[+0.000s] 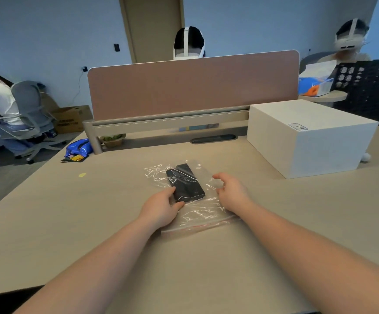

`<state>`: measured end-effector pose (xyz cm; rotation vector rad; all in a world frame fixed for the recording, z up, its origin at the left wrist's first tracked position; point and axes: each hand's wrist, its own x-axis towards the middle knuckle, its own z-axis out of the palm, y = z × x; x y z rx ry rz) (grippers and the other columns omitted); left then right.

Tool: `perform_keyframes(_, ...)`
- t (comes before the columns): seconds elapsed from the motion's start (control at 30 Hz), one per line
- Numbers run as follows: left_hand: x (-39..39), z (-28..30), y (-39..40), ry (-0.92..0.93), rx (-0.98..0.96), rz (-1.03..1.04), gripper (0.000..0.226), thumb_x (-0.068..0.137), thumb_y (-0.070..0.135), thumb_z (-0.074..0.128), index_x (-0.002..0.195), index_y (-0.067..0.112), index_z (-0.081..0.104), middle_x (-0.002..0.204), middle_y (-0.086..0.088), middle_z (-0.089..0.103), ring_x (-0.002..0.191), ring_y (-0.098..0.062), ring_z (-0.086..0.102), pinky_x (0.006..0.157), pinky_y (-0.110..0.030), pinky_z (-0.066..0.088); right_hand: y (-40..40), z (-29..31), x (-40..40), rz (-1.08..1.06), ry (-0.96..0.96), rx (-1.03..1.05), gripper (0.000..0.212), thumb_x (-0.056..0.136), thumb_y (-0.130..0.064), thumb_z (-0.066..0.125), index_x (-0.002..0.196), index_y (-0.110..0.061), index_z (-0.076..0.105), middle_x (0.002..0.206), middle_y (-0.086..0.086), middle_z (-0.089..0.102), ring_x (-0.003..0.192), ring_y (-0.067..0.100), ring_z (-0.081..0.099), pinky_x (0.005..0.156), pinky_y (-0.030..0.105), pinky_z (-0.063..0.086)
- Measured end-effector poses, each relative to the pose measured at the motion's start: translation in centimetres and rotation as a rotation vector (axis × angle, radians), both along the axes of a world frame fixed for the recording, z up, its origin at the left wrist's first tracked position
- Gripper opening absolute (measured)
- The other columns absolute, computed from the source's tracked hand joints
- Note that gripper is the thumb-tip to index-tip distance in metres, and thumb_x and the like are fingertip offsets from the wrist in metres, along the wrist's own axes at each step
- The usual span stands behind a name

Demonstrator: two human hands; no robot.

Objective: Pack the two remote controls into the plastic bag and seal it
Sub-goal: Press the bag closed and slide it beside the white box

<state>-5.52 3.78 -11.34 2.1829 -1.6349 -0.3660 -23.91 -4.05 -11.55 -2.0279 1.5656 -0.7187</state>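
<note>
A clear plastic bag (203,214) with a red zip strip along its near edge lies flat on the beige desk (93,211). Two black remote controls (185,183) lie side by side inside it, pointing away and to the left. My left hand (161,207) rests on the bag's left side, with its fingers touching the near end of the remotes through the plastic. At the bag's right edge my right hand (232,192) hovers with curled, spread fingers and holds nothing.
A large white box (308,137) stands on the desk to the right. A brown divider panel (193,85) runs along the far edge. A blue snack packet (78,149) lies at the far left. Other people sit beyond the divider and at the left.
</note>
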Motion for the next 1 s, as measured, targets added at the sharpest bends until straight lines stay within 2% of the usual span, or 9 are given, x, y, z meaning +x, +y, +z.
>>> perform_keyframes(0.1,-1.5,-0.1,-3.0,-0.005,0.002,-0.039,0.060,0.086,0.044,0.057,0.139,0.025,0.036,0.142,-0.001,0.049,0.129,-0.026,0.046,0.104,-0.035,0.040,-1.8,-0.4,-1.6,-0.048,0.011,-0.060,0.045,0.089,-0.008,0.047,0.128,-0.030,0.050,0.116,0.010,0.063,0.109,0.032,0.056,0.090,0.039,0.050)
perform_keyframes(0.27,-4.4,-0.2,-8.6,-0.041,-0.019,-0.106,0.058,0.085,0.047,0.056,0.136,0.026,0.038,0.137,-0.003,0.054,0.124,-0.030,0.050,0.100,-0.039,0.045,-5.7,-0.4,-4.3,-0.154,0.073,-0.135,0.045,0.090,-0.003,0.045,0.129,-0.025,0.051,0.123,0.011,0.058,0.117,0.031,0.051,0.097,0.042,0.046)
perform_keyframes(0.37,-5.9,-0.3,-11.8,-0.057,-0.038,-0.138,0.053,0.085,0.048,0.055,0.132,0.027,0.042,0.132,-0.004,0.058,0.119,-0.031,0.053,0.097,-0.040,0.047,-7.9,-0.2,-5.7,-0.195,0.162,-0.228,0.046,0.089,0.002,0.042,0.129,-0.020,0.051,0.122,0.013,0.058,0.118,0.032,0.047,0.093,0.040,0.046)
perform_keyframes(0.47,-6.9,-0.7,-14.6,-0.040,-0.069,-0.142,0.040,0.083,0.047,0.056,0.118,0.027,0.051,0.119,-0.006,0.065,0.109,-0.032,0.058,0.091,-0.041,0.050,-9.7,0.0,-6.5,-0.215,0.261,-0.302,0.044,0.088,0.004,0.040,0.125,-0.017,0.052,0.115,0.013,0.058,0.113,0.032,0.046,0.084,0.041,0.048)
perform_keyframes(0.57,-7.6,-0.9,-16.7,-0.067,-0.085,-0.121,0.034,0.084,0.048,0.055,0.106,0.021,0.053,0.113,-0.009,0.066,0.105,-0.034,0.059,0.087,-0.040,0.050,-10.9,0.3,-6.7,-0.254,0.317,-0.314,0.043,0.087,0.005,0.038,0.123,-0.013,0.052,0.110,0.015,0.056,0.111,0.032,0.045,0.079,0.040,0.047)
perform_keyframes(0.87,-8.8,-1.2,-19.4,-0.127,-0.097,-0.065,0.045,0.083,0.056,0.051,0.100,0.014,0.057,0.109,-0.012,0.067,0.104,-0.034,0.060,0.084,-0.038,0.048,-12.7,0.5,-7.1,-0.294,0.466,-0.298,0.031,0.085,0.008,0.039,0.109,-0.006,0.052,0.111,0.016,0.055,0.112,0.034,0.042,0.083,0.041,0.045)
perform_keyframes(1.0,-8.8,-1.5,-18.6,-0.160,-0.134,-0.074,0.045,0.085,0.054,0.047,0.099,0.013,0.055,0.109,-0.014,0.066,0.104,-0.036,0.059,0.085,-0.040,0.048,-12.5,0.4,-7.0,-0.271,0.516,-0.265,0.029,0.087,0.005,0.040,0.112,-0.005,0.050,0.119,0.016,0.049,0.117,0.033,0.039,0.086,0.040,0.046)
